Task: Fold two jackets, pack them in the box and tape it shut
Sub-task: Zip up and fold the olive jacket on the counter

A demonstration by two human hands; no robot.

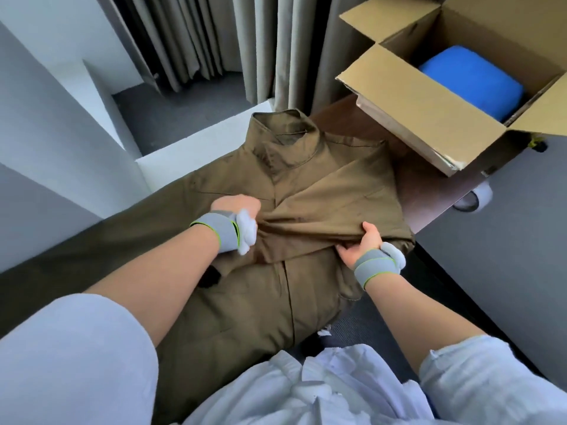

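Two jackets lie before us: an olive jacket (pixel 306 185) spread on the dark wooden surface (pixel 426 188), and a folded blue jacket (pixel 472 84) inside the open cardboard box (pixel 429 118), which stands flaps up at the surface's far right. Grey curtains (pixel 294 50) hang behind the surface, grey carpet (pixel 171 118) covers the floor at far left, and a tape roll (pixel 474 196) shows at the surface's right edge, just below the box. The olive jacket lies front up, its long axis running away from us, collar (pixel 285 133) pointing toward the curtains and hem nearest our body; its right side is folded across the chest. Our left hand (pixel 236 207) has its fingers curled round a bunch of cloth at the jacket's middle. Our right hand (pixel 362 243) pinches the folded panel's lower edge between thumb and fingers. Grey wristbands (pixel 214 231) wrap both wrists.
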